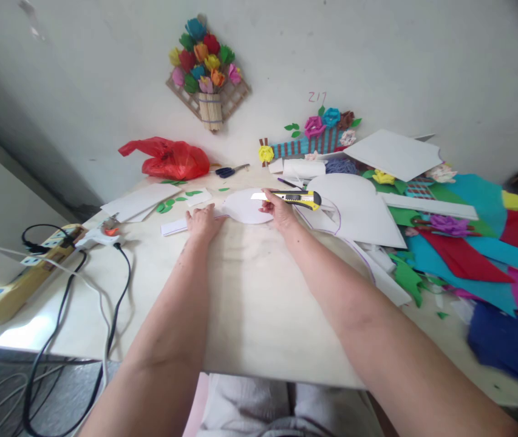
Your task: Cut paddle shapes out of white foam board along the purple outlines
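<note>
A white foam or card cutout (247,203), with a rounded body and a narrow straight strip at its left, lies flat on the table. My left hand (203,221) rests palm down with fingers stretched over the strip, near where it meets the round part. In my right hand (277,209) is a yellow and black utility knife (302,198), held level with its blade out and pointing left above the cutout. The right fingertips are at the cutout's right side; whether they touch it I cannot tell.
White sheets with purple outlines (354,206) lie to the right, beside coloured paper (463,255). Scissors (226,172) and a red plastic bag (177,159) are at the back. A yellow power strip (22,276) with trailing cables occupies the left edge.
</note>
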